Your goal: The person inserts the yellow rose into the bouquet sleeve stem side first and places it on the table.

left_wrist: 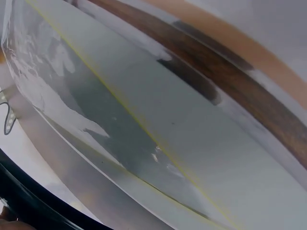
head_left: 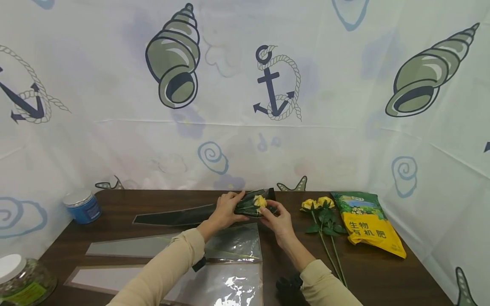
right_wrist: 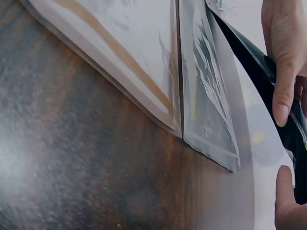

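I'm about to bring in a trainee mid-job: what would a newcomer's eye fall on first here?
Probably the bright yellow flower on the dark sleeve, mid-view, with the left hand and right hand on either side. Next, the two yellow roses and the green-and-yellow bag to their right. Behind it all, big shells printed on the pale backdrop also draw the eye.

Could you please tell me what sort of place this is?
Perhaps a makeshift corner for wrapping flowers, at home or in a shop; I cannot tell which. Yellow flowers and flat plastic sleeves are laid out, and a sea-patterned cloth hangs behind.
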A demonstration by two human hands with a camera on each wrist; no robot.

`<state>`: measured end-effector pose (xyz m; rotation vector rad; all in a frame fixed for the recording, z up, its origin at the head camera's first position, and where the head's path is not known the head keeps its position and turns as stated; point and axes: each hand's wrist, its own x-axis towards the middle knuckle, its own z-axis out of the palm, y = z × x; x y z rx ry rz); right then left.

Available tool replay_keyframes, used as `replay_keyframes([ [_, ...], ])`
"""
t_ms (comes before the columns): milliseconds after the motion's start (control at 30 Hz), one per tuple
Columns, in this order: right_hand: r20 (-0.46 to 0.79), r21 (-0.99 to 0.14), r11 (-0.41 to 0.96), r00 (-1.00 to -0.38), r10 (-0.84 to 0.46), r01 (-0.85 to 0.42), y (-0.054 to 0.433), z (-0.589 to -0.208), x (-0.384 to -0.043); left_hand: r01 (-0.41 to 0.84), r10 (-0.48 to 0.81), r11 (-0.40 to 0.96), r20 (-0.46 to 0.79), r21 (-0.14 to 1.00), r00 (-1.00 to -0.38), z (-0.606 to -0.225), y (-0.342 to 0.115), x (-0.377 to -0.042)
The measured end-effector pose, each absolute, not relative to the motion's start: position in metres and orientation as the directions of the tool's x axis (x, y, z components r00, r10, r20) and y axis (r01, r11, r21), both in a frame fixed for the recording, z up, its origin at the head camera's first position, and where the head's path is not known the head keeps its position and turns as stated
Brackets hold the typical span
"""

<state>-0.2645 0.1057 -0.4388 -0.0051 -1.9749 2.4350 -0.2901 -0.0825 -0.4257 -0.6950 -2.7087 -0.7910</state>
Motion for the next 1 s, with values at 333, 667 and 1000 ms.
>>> replay_keyframes([
  [333, -0.028, -0.99, -0.137, -0.998, -0.051, 0.035, 0.103, -0.438, -0.267, 0.566, 0.42, 0.73, 0.402, 0.384, -0.814, -0.428, -0.083, -0.295],
  [667, -0.02, -0.982, -0.186, -0.975, 0.22, -0.021, 0.096, -0.44, -0.269, 0.475, 0.346, 0.811, 0.374, 0.341, -0.86, -0.433, -0.099, -0.305],
  [1000, -0.103, -0.935, -0.354, -0.965, 0.243, 0.011, 0.094, -0.444, -0.28, 0.467, 0.352, 0.832, 0.367, 0.299, -0.861, -0.44, -0.108, -0.312],
])
